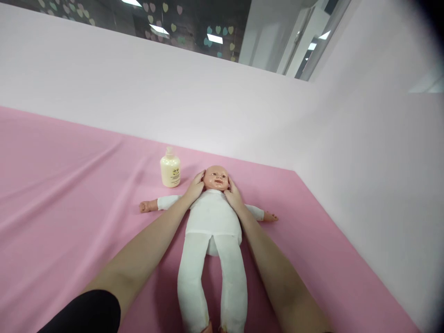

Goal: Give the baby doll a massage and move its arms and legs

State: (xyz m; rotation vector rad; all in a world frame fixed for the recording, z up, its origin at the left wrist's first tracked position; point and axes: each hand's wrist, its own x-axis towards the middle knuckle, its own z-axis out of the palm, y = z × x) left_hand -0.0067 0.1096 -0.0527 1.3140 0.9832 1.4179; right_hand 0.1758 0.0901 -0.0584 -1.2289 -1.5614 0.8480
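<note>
Left hand (194, 188) and right hand (234, 194) hold the doll's head (216, 177) between them, seemingly steadying it. Next likely calls for gentle, even pressure.

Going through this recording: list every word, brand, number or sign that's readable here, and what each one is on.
No text can be read with certainty.
Pump bottle: several lines of dark print below a small emblem, too small and blurred to read.
White outfit on the doll: no lettering visible.
Heart shapes beyond the white wall: no lettering can be made out.
</note>
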